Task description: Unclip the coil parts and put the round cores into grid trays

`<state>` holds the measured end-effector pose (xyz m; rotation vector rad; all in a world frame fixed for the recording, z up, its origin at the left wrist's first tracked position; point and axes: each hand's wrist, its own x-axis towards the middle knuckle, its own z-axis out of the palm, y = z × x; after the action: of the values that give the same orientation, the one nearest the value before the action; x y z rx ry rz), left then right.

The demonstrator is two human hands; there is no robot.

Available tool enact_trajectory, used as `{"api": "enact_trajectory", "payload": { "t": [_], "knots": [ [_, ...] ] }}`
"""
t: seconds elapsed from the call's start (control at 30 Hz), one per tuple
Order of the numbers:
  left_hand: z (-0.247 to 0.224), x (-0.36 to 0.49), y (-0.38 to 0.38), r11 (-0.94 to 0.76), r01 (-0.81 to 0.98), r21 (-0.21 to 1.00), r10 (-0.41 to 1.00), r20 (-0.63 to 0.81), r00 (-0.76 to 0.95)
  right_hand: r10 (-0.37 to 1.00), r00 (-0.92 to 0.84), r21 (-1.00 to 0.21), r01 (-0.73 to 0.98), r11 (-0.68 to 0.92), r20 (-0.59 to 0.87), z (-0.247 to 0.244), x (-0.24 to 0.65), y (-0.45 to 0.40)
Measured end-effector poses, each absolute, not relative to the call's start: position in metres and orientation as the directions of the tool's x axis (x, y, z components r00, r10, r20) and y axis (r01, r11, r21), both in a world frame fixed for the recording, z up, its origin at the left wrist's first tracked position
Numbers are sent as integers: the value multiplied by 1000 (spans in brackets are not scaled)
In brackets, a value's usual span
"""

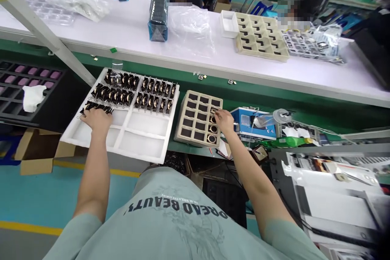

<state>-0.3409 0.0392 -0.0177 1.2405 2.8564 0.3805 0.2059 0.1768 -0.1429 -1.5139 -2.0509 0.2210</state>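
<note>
Head view: at the left, the left hand [97, 120] is on a row of black clips [90, 106] in a white tray [121, 132] — I can't tell if its fingers grip any. Near the middle, the right hand [224, 122] has its fingertips close together at a small round piece [213, 111], over a tan tray [180, 122] — whether they hold it, I can't tell.

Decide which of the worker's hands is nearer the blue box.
Right. The right hand is over the lower beige tray, beside the left end of the blue box; the left hand is farther off, at the white tray, beyond the beige one.
</note>
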Motion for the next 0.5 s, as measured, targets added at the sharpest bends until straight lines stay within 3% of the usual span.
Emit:
{"api": "enact_trajectory", "payload": {
  "t": [0.1,0.17,0.23,0.3,0.4,0.5],
  "knots": [
    [-9,-334,23,665,654,361,650,150,-745,921,-193,-442,831,336,339,-142,203,171],
    [-4,-320,11,613,561,557,586,155,-795,937,-134,-450,849,277,324,-138,198,173],
    [-1,-294,2,473,385,792,552,74,-830,956,-61,-460,867,193,285,-131,192,179],
    [-3,-255,-4,299,110,948,603,-98,-791,971,2,-485,866,119,240,-121,183,182],
    [-11,-183,-10,224,-298,928,779,-355,-517,978,51,-587,806,79,201,-99,166,167],
    [-19,-115,-10,296,-490,820,861,-452,-235,998,-8,-798,600,53,60,-75,143,115]
  ]
}}
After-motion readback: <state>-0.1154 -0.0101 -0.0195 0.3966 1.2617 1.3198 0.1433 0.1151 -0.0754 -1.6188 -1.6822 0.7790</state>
